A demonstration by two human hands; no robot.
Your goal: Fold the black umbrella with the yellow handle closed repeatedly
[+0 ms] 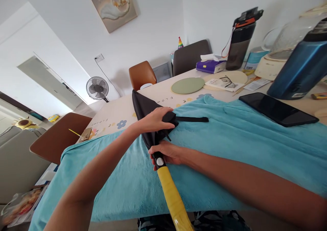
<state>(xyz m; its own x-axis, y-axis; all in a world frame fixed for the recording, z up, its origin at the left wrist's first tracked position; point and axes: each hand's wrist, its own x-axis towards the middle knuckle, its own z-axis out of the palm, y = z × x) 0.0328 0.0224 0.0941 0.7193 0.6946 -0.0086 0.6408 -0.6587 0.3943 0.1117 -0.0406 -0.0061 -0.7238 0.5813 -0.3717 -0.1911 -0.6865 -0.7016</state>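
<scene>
A folded black umbrella (143,105) points away from me, its tip toward the far side of the table. Its yellow handle (171,192) comes back toward my body, and a round pale button (160,161) shows at the top of it. My left hand (155,119) lies over the loose canopy folds, thumb and fingers curled around the bunched cloth. Just below, my right hand (168,152) grips the umbrella at the neck above the button. A black strap (192,119) sticks out to the right from the folds.
A turquoise blanket (122,176) covers the near table. To the right are a black phone (277,108), a blue bottle (298,64), a dark bottle (241,42), glasses (227,81) and a purple tissue box (211,66). Brown chairs (142,75) and a fan (97,87) stand beyond.
</scene>
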